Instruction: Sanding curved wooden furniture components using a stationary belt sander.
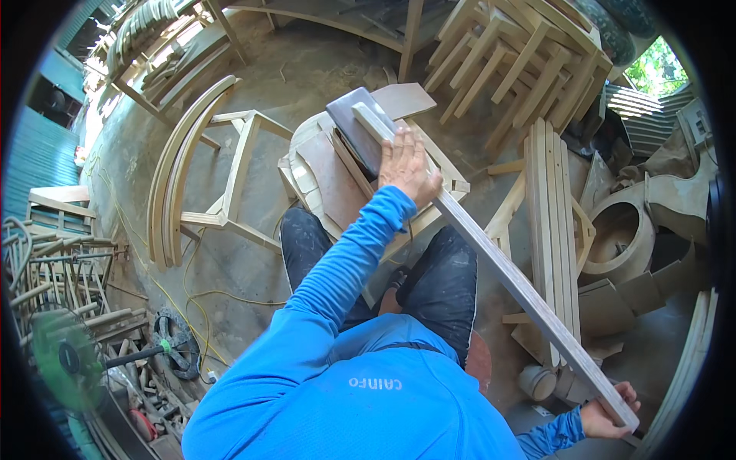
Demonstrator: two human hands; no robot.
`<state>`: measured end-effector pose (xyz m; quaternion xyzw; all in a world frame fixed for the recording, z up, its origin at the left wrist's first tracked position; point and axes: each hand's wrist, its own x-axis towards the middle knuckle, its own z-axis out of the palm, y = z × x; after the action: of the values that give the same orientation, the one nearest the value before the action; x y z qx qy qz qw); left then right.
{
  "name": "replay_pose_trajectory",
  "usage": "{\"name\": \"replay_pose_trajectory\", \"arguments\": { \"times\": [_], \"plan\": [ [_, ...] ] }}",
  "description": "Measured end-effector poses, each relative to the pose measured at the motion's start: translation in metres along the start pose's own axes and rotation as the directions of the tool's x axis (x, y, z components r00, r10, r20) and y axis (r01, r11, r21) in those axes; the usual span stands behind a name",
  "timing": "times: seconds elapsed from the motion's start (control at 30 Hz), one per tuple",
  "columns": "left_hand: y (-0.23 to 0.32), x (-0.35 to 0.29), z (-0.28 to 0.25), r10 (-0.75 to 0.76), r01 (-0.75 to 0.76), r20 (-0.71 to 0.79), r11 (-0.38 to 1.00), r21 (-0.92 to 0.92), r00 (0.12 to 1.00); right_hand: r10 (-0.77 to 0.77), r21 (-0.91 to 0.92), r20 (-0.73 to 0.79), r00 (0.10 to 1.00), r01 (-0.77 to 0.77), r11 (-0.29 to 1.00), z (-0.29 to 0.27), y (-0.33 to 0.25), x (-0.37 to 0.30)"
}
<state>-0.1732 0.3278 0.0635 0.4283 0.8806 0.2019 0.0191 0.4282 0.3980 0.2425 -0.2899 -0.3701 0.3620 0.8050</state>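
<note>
A long, straight wooden bar [521,285] slants across my front, from a grey flat-faced block [354,115] down to the lower right. My left hand [409,165] grips it near its far end, back of the hand upward and fingers laid over the wood. Around the bar's near end, my right hand [608,415] is closed, partly hidden behind the wood. The far end lies over the block, whose kind I cannot make out. Beneath the block is a wooden seat frame [452,186] with a curved, thin brown board [333,180] on it, in front of my knees.
Left of me stands a wooden frame [239,165] with curved rails [178,169] against it. Stacked frames [529,65] rise at the far right, and long strips [548,230] lie nearer. A yellow cable [230,294] crosses the floor. A green fan [69,358] stands at lower left.
</note>
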Motion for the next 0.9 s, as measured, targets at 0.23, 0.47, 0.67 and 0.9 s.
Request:
{"name": "replay_pose_trajectory", "arguments": {
  "times": [0.23,0.47,0.67,0.9],
  "plan": [
    [-0.088,0.074,-0.01,0.005,0.002,-0.058,0.993,0.118,0.998,0.497,-0.488,0.338,0.799,-0.303,0.819,-0.006,0.004,-0.013],
    [-0.173,0.151,-0.038,-0.027,0.035,-0.027,0.942,0.333,0.999,0.496,-0.567,0.425,0.757,-0.205,0.798,0.065,0.074,-0.128],
    [-0.189,0.173,-0.043,-0.054,0.053,-0.006,0.929,0.367,0.999,0.402,-0.599,0.509,0.762,-0.022,0.801,0.089,0.087,-0.148],
    [-0.122,0.116,-0.022,-0.068,0.051,0.047,0.953,0.297,0.997,0.526,-0.75,0.657,0.54,0.398,0.528,0.025,-0.025,-0.051]
  ]
}}
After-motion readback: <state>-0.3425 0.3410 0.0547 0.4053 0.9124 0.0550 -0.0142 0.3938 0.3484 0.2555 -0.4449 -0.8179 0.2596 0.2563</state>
